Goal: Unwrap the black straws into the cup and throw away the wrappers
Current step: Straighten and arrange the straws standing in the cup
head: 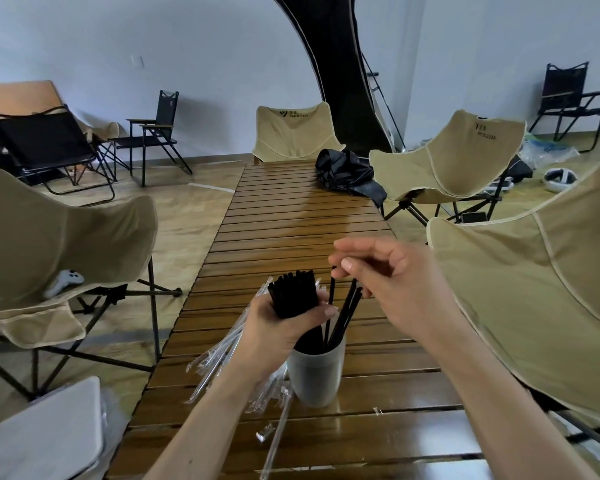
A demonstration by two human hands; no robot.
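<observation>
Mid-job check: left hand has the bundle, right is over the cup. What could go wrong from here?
1. The cup is tall and narrow, with straws in the cup leaning to one side; a nudge from the right hand might tip it.
2. The left hand holds the straw bundle with clear wrappers trailing over the table edge; some may slip to the floor.

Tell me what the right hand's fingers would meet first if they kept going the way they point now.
Probably the bundle of black straws held in the left hand; the right hand points leftward toward it, though depth is unclear.
</observation>
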